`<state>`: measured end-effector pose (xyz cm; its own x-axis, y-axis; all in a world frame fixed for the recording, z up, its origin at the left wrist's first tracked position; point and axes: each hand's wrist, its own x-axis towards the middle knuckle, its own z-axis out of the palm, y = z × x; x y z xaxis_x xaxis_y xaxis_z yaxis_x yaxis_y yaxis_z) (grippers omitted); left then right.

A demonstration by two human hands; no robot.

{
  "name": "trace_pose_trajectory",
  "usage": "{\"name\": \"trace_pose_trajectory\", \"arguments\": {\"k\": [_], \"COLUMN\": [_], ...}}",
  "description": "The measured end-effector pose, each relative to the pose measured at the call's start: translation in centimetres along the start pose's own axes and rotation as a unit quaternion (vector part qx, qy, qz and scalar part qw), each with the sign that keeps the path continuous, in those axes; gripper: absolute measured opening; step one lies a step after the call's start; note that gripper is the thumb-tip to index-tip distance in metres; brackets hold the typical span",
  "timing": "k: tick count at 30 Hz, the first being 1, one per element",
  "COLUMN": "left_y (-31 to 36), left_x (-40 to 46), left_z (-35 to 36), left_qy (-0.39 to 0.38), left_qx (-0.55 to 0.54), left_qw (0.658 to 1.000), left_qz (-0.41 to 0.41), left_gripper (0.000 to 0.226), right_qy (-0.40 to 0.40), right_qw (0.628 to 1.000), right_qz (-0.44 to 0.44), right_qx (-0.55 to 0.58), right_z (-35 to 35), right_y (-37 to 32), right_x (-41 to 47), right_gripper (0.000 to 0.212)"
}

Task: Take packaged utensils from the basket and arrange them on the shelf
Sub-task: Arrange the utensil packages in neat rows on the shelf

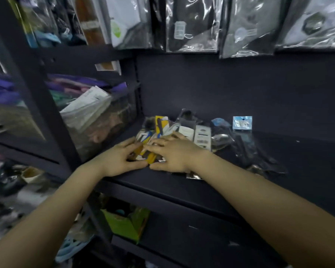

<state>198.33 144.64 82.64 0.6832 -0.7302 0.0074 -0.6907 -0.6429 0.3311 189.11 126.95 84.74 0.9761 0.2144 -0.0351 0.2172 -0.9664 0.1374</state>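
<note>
Both my left hand [122, 159] and right hand [174, 153] press, fingers spread, on yellow packets [150, 157]; beyond them, several packs [201, 135] already line the shelf [182, 186]. Basket unseen.

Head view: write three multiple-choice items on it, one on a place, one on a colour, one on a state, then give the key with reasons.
1. Where do the packaged utensils lie?
A. on the dark shelf
B. on the floor
C. in a drawer

2. What colour is the small packet standing at the right end of the row?
A. red
B. light blue
C. green

3. What are the two hands doing?
A. hanging idle at the sides
B. both on the yellow packages at the left end of the row
C. lifting a hanging bag

Key: 1 A, the row sits on the shelf board against its back wall. 2 B, its card is light blue. 3 B, the left hand and right hand meet over the yellow packages.
</note>
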Motion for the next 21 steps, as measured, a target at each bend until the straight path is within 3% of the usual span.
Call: {"name": "trace_pose_trajectory", "arguments": {"k": [3, 8, 13, 17, 19, 21], "left_y": [-0.9, -1.1, -0.8, -0.6, -0.5, -0.5], "left_x": [1.1, 0.6, -2.9, -5.9, -6.6, -6.2], "left_z": [0.1, 0.2, 0.9, 1.6, 1.7, 1.7], "left_qy": [-0.021, 0.008, 0.054, 0.074, 0.066, 0.059], "left_qx": [-0.003, 0.043, 0.063, 0.100, 0.093, 0.085], "left_qw": [1.000, 0.998, 0.989, 0.983, 0.986, 0.990], "left_qz": [0.015, 0.048, 0.124, 0.137, 0.123, 0.098], "left_gripper": [0.125, 0.126, 0.095, 0.069, 0.073, 0.086], "right_qy": [-0.002, -0.010, -0.009, 0.045, 0.010, -0.032], "right_qw": [1.000, 0.995, 0.990, 0.990, 0.986, 0.982], "right_qz": [0.029, 0.089, 0.127, 0.115, 0.117, 0.129], "right_qx": [0.001, -0.042, -0.058, 0.071, 0.117, 0.134], "right_z": [0.2, 0.1, -1.3, -1.1, -1.0, -1.1], "right_y": [0.9, 2.0, 2.2, 3.0, 4.0, 5.1], "right_x": [-0.1, -1.8, -0.8, 3.2, 5.4, 7.0], "right_gripper": [0.056, 0.048, 0.057, 0.040, 0.048, 0.070]}}
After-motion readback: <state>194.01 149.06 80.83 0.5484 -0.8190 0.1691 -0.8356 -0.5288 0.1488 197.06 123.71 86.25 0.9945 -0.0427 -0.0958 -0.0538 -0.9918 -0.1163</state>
